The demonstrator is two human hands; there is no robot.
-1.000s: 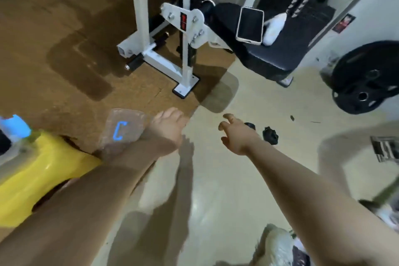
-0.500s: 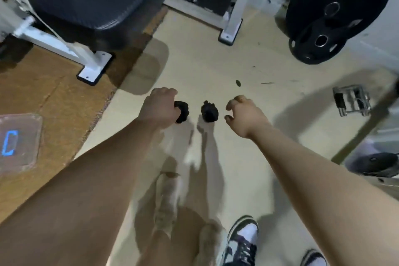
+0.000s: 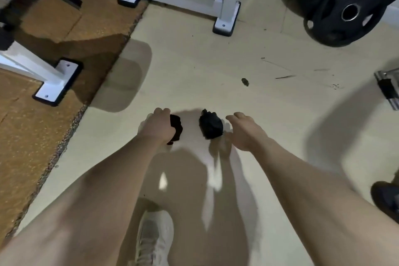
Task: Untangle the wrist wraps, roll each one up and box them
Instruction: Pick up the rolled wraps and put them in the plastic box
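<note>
Left hand (image 3: 156, 127) grips one wrap (image 3: 176, 128); right hand (image 3: 244, 130) hovers open beside the other (image 3: 211, 124) — a hasty grab could loosen either bundle.

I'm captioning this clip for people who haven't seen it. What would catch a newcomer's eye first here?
Two bare arms reach down the middle of the frame toward two black wrist wrap bundles on the pale floor. The left hand grips the left bundle, while the right hand hovers just beside the right bundle. A big black weight plate leans at the top right.
</note>
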